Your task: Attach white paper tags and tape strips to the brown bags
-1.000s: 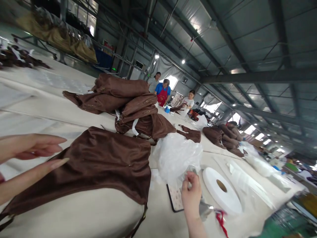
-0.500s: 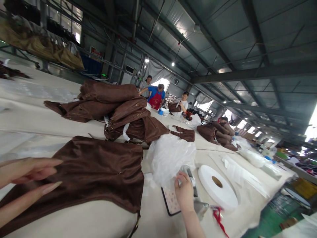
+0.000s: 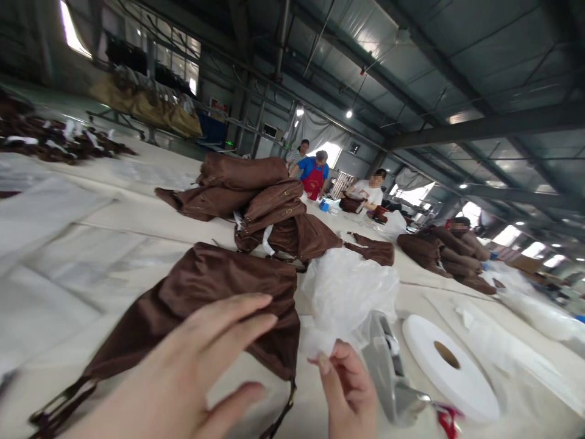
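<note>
A dark brown leather bag (image 3: 228, 277) lies flat on the pale table, its strap with metal buckles trailing to the lower left. Over its near edge hovers my left hand (image 3: 205, 360), open with fingers spread and holding nothing. My right hand (image 3: 351, 390) is just right of the bag, thumb and forefinger pinched on what looks like a small piece of clear tape (image 3: 319, 345), its outline blurred. Beside that hand stands a grey metal tape dispenser (image 3: 384, 372). A crumpled white plastic bag (image 3: 350, 289) lies behind it.
A wide white roll (image 3: 423, 341) lies to the right, with a red-handled tool (image 3: 448, 421) near it. Behind is a pile of brown bags (image 3: 256, 201). Flat plastic sheets (image 3: 50, 292) cover the left side. Several people work at the far side.
My right hand has moved left from the dispenser and now pinches. My left hand has come in rightward over the bag. The view has turned a little left.
</note>
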A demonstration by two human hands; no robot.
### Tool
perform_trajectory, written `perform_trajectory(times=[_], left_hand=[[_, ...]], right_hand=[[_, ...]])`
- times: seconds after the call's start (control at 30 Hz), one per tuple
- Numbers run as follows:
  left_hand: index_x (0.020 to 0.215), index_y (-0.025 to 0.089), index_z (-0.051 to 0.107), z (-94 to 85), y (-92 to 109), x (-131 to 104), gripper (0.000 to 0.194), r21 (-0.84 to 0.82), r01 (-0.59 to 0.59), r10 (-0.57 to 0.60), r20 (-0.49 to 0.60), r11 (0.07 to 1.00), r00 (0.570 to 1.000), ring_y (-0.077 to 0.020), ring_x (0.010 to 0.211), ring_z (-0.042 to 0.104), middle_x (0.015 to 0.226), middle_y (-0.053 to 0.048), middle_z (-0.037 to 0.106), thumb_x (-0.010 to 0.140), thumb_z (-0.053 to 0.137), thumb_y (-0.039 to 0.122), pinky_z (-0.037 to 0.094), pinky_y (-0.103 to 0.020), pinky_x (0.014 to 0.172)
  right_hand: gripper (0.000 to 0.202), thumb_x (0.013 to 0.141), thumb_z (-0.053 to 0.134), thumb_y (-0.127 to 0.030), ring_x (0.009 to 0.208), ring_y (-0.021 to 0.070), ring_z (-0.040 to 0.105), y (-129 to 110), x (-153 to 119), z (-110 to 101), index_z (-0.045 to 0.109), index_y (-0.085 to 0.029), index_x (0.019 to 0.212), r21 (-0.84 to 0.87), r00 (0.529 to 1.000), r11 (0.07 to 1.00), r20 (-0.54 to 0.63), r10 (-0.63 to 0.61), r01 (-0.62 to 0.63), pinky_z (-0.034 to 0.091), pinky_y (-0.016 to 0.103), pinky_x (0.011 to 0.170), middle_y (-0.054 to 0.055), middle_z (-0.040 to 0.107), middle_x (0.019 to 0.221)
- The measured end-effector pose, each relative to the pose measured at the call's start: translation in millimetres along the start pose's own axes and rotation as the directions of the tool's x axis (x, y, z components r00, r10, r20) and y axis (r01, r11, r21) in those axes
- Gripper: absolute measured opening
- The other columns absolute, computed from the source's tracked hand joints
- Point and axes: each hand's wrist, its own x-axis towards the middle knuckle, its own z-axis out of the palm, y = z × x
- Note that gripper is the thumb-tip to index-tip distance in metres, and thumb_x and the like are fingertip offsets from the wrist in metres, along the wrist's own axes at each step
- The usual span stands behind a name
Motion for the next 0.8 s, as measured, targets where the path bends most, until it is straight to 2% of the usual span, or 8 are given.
perform_trajectory(times=[0.13, 0.3, 0.43, 0.53, 0.6, 0.67, 0.73, 0.8], left_hand=[[0.133, 0.021, 0.044, -1.2, 20, -2, 0.049, 0.055, -0.057, 0.050, 0.125, 0.997, 0.991, -0.0201, 0.120, 0.050, 0.136, -0.006, 0.051, 0.085, 0.050, 0.018, 0.044, -0.035, 0.102], [0.129, 0.024, 0.047, -41.6, -15, -46, 0.039, 0.043, 0.322, -0.324, 0.056, 0.946, 0.944, -0.0170, 0.104, 0.061, 0.117, -0.005, 0.064, 0.091, 0.037, 0.018, 0.048, -0.027, 0.091], [0.096, 0.020, 0.056, -85.6, -34, -104, 0.022, -0.046, 0.765, -0.764, -0.118, 0.643, 0.635, -0.0139, 0.060, 0.060, 0.069, 0.001, 0.064, 0.090, 0.044, 0.037, 0.047, -0.021, 0.056], [0.078, 0.020, 0.051, -96.8, -36, -141, 0.029, -0.159, 0.864, -0.878, -0.058, 0.477, 0.474, -0.0102, 0.045, 0.046, 0.051, 0.006, 0.047, 0.089, 0.045, 0.045, 0.037, -0.019, 0.043], [0.073, 0.019, 0.052, -91.0, -37, -159, 0.030, -0.125, 0.867, -0.871, 0.043, 0.482, 0.490, -0.0112, 0.053, 0.050, 0.060, 0.002, 0.054, 0.089, 0.046, 0.043, 0.040, -0.019, 0.048], [0.075, 0.019, 0.056, -77.2, -38, -170, 0.023, -0.030, 0.819, -0.808, 0.147, 0.574, 0.571, -0.0162, 0.078, 0.059, 0.088, -0.006, 0.063, 0.088, 0.048, 0.036, 0.047, -0.024, 0.065], [0.077, 0.019, 0.059, -60.9, -39, -175, 0.013, 0.049, 0.734, -0.717, 0.267, 0.677, 0.643, -0.0207, 0.099, 0.056, 0.106, -0.008, 0.062, 0.085, 0.052, 0.027, 0.046, -0.033, 0.087], [0.074, 0.020, 0.059, -48.9, -37, -174, 0.010, 0.123, 0.689, -0.684, 0.335, 0.714, 0.648, -0.0211, 0.095, 0.056, 0.094, -0.007, 0.063, 0.082, 0.053, 0.021, 0.041, -0.039, 0.094]], right_hand=[[0.008, 0.083, 0.059, -0.023, 0.088, 0.0174, 0.061, -38, 9, 52, 0.067, -0.022, 0.083, 0.069, 0.891, 0.979, 0.405, -0.204, 0.193, 0.049, 0.028, 0.080, 0.004, 0.065, 0.090], [0.020, 0.085, 0.057, -0.029, 0.099, 0.0199, 0.059, -53, 15, 114, 0.068, -0.024, 0.100, 0.201, 0.748, 0.973, 0.626, -0.220, 0.118, 0.047, 0.031, 0.087, 0.007, 0.062, 0.110], [0.028, 0.082, 0.060, -0.039, 0.085, 0.0187, 0.062, -18, -2, 168, 0.067, -0.020, 0.102, 0.180, 0.676, 0.965, 0.737, -0.004, -0.190, 0.050, 0.029, 0.075, 0.008, 0.066, 0.097], [0.033, 0.075, 0.067, -0.045, 0.065, 0.0140, 0.061, 15, -26, 197, 0.066, -0.016, 0.091, 0.103, 0.512, 0.761, 0.796, 0.323, -0.640, 0.048, 0.024, 0.057, 0.005, 0.066, 0.078], [0.034, 0.070, 0.072, -0.043, 0.056, 0.0105, 0.057, 31, -43, 206, 0.064, -0.015, 0.088, 0.049, 0.337, 0.509, 0.802, 0.493, -0.859, 0.044, 0.020, 0.049, 0.003, 0.065, 0.072], [0.033, 0.067, 0.075, -0.038, 0.052, 0.0083, 0.055, 38, -56, 207, 0.063, -0.015, 0.087, 0.009, 0.192, 0.310, 0.802, 0.565, -0.951, 0.042, 0.017, 0.046, 0.002, 0.065, 0.069], [0.028, 0.068, 0.075, -0.033, 0.048, 0.0066, 0.053, 38, -65, 205, 0.062, -0.014, 0.083, -0.023, 0.098, 0.198, 0.806, 0.583, -0.980, 0.039, 0.015, 0.043, 0.002, 0.065, 0.066], [0.023, 0.069, 0.073, -0.030, 0.045, 0.0054, 0.051, 36, -70, 204, 0.060, -0.013, 0.076, -0.072, 0.015, 0.125, 0.808, 0.589, -0.990, 0.037, 0.014, 0.041, 0.003, 0.064, 0.062]])
